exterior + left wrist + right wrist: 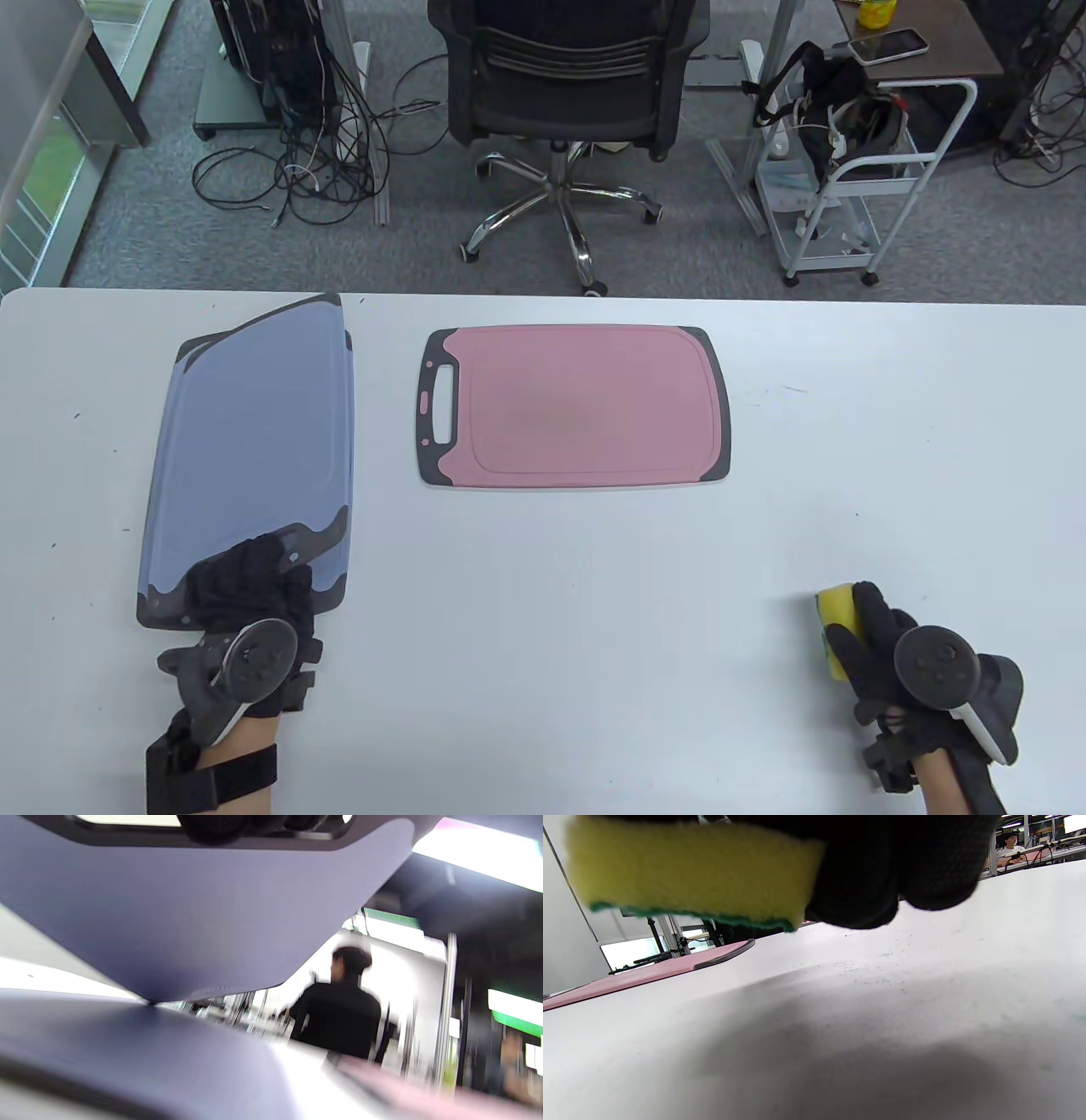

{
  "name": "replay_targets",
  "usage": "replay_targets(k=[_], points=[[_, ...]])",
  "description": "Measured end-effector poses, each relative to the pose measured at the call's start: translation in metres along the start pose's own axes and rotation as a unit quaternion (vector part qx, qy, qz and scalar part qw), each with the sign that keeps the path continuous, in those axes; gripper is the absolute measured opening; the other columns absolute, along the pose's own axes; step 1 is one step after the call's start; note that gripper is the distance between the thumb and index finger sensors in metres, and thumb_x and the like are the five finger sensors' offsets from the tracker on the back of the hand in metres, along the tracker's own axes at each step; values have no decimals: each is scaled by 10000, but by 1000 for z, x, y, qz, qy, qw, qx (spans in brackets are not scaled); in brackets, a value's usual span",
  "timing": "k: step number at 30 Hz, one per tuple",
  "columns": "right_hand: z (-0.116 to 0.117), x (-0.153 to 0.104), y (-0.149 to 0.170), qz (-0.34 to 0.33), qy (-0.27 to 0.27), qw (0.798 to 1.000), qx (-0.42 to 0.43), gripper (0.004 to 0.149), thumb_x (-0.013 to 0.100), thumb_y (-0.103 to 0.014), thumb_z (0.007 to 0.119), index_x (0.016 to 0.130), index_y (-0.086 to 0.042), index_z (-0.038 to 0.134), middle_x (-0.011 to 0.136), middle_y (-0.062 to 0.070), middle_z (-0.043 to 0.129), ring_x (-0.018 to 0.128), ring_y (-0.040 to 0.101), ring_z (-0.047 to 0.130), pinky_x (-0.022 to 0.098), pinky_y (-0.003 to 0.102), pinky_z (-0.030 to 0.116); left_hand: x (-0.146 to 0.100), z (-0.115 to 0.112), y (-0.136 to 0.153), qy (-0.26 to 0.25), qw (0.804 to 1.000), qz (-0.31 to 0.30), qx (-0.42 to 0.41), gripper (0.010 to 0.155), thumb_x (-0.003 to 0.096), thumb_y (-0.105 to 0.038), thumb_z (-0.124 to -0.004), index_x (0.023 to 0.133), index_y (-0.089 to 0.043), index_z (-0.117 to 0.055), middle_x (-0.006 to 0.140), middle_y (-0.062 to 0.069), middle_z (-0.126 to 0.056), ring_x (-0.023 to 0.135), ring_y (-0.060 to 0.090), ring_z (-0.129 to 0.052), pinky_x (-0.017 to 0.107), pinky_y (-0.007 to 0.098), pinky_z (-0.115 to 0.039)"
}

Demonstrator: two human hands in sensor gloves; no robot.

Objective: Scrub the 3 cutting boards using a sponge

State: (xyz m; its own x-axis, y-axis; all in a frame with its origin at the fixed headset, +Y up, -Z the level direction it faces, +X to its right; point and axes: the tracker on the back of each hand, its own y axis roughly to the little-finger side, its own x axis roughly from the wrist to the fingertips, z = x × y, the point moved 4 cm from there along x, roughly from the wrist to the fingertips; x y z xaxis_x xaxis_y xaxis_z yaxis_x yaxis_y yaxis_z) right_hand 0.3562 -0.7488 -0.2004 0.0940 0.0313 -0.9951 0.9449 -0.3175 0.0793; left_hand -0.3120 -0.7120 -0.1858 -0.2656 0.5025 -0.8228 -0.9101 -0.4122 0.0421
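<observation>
The left hand [246, 586] grips the lifted blue board's [254, 441] near end while the right hand [878, 641] pinches the sponge [831, 624].

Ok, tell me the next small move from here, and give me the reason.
Probably carry the sponge over to the pink board and start scrubbing. The right hand already grips the sponge just above the bare table, off any board. The pink board lies flat and uncovered, while the left hand is lifting the near end of the blue board off another beneath.
</observation>
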Motion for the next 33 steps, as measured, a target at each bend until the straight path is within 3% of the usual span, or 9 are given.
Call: replay_targets(k=[4, 8, 12, 15, 18, 21, 25, 29, 33], points=[[0, 0, 2, -1, -2, 1000, 1, 712, 462, -549, 697, 1027, -122, 630, 777, 113, 835, 512, 223, 914, 477, 471, 787, -7, 24, 32, -66, 967, 115, -217, 620, 472, -539, -457, 982, -187, -488, 911, 68, -654, 759, 271, -737, 633, 636, -568], [-2, 0, 4, 2, 0, 1000, 12, 712, 461, -549, 696, 1027, -122, 630, 777, 113, 836, 513, 223, 914, 477, 472, 787, -20, 23, 69, -81, 892, 244, -372, 587, 470, -558, -470, 939, -228, -597, 814, -11, -798, 640, 161, -870, 604, 513, -751], [-7, -3, 7, 3, 10, 1000, 22, 712, 462, -549, 696, 1027, -122, 630, 777, 113, 836, 512, 221, 914, 476, 471, 787, -25, 18, 76, -58, 884, 269, -378, 555, 473, -602, -476, 870, -279, -691, 631, -103, -910, 398, 24, -942, 400, 341, -924], [-9, -7, 8, 3, 15, 999, 33, 712, 463, -549, 695, 1027, -120, 630, 777, 112, 836, 511, 221, 915, 476, 471, 788, -27, -2, 73, 26, 862, 296, -411, 547, 495, -611, -494, 860, -280, -732, 579, -112, -941, 320, 7, -951, 305, 310, -960], [-12, -10, 8, 1, 20, 999, 42, 712, 464, -550, 694, 1028, -119, 630, 775, 112, 837, 509, 219, 915, 474, 469, 790, -30, -32, 65, 159, 827, 326, -430, 549, 511, -606, -513, 865, -260, -750, 567, -95, -955, 292, 8, -957, 259, 302, -975], [-11, -14, 7, 0, 23, 998, 50, 711, 464, -550, 694, 1027, -120, 630, 774, 111, 838, 506, 217, 917, 473, 467, 791, -42, -66, 48, 315, 772, 346, -430, 548, 537, -585, -531, 901, -221, -720, 599, -58, -944, 312, 21, -967, 270, 311, -982], [-7, -16, 6, 2, 16, 999, 50, 711, 465, -550, 693, 1028, -120, 628, 775, 111, 837, 508, 217, 916, 472, 467, 792, -47, -92, 19, 415, 783, 299, -355, 541, 574, -528, -635, 963, -152, -656, 683, -17, -913, 368, 32, -999, 311, 317, -985], [-1, -13, 7, 9, 8, 999, 42, 711, 464, -548, 695, 1028, -120, 627, 778, 112, 835, 510, 219, 916, 474, 469, 790, -46, -113, -3, 463, 778, 300, -301, 564, 576, -497, -737, 982, -120, -635, 714, 15, -894, 403, 81, -1018, 350, 354, -969], [7, -10, 12, 23, -5, 999, 29, 710, 463, -547, 696, 1028, -123, 626, 781, 112, 833, 514, 221, 914, 476, 470, 789, -36, -128, -16, 496, 808, 257, -188, 603, 569, -507, -748, 993, -93, -634, 711, 3, -898, 439, 95, -1037, 381, 363, -966]])
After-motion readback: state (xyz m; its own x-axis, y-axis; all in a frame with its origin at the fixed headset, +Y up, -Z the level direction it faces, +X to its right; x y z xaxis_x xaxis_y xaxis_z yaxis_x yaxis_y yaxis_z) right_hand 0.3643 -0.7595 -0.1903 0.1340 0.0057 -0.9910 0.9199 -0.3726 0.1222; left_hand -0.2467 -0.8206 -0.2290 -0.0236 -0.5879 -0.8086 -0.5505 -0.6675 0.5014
